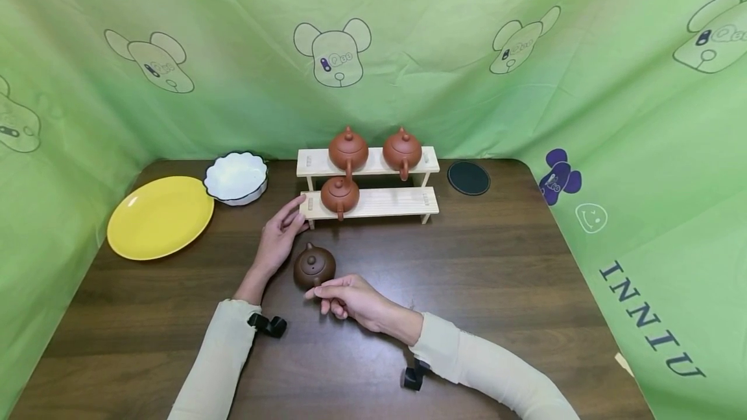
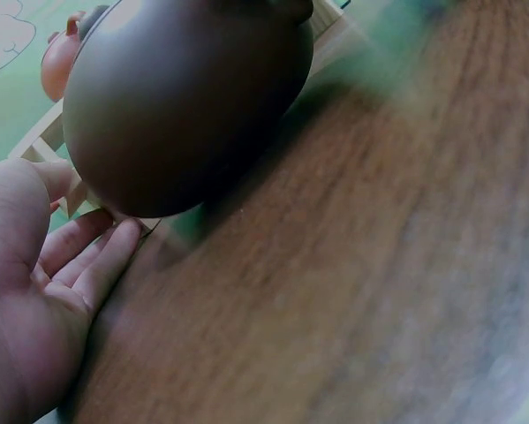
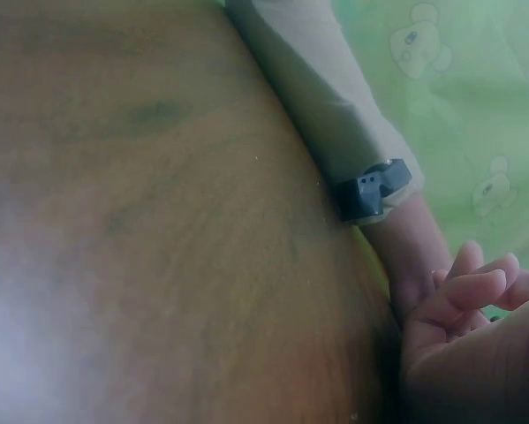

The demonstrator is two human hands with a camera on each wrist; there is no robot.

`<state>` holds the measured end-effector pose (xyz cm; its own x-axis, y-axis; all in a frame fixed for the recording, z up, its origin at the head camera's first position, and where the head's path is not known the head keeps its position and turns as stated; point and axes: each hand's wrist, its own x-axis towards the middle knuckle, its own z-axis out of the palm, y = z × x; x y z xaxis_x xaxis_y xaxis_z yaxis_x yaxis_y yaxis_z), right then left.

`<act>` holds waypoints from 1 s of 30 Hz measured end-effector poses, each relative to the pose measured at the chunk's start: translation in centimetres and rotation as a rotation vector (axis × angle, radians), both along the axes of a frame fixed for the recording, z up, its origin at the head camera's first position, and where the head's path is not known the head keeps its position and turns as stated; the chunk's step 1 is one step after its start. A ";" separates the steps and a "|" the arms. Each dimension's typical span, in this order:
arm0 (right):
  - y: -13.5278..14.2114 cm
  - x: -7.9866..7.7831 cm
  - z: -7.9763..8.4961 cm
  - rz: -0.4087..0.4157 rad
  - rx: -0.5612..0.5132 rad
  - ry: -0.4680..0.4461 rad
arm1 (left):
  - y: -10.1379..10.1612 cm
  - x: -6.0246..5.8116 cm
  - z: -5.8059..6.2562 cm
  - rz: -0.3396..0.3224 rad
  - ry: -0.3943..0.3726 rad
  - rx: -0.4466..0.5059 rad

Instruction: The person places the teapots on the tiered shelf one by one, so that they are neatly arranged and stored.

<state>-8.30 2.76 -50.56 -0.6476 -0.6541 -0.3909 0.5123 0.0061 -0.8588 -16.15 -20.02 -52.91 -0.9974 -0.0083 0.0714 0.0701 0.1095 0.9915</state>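
A dark brown teapot is close over the table, in front of the two-tier wooden stand. My right hand pinches its handle between thumb and forefinger, the other fingers curled below. In the left wrist view the same teapot looms large, hiding much of the stand behind. My left hand is at the left end of the stand's lower tier, thumb and fingers on either side of the wood. One reddish-brown teapot sits on that tier's left part. Two more, one left and one right, sit on the upper tier.
A yellow oval plate lies at the left, beside a white bowl with a scalloped dark rim. Right of the stand is a dark round coaster. Green printed cloth hangs round the table's back and sides.
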 end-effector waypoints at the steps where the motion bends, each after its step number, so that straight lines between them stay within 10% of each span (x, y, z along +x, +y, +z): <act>1: 0.1 0.0 0.0 0.000 0.001 0.002 | 0.0 0.0 0.0 -0.001 0.002 0.002; 30: 5.4 0.0 3.3 -0.094 -0.046 0.144 | 0.1 -0.3 -0.2 -0.004 0.010 0.045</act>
<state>-8.35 8.12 -47.22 -0.7539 -0.6030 -0.2609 0.3806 -0.0772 -0.9215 -16.41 -19.88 -53.10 -0.9967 -0.0078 0.0811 0.0804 0.0641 0.9947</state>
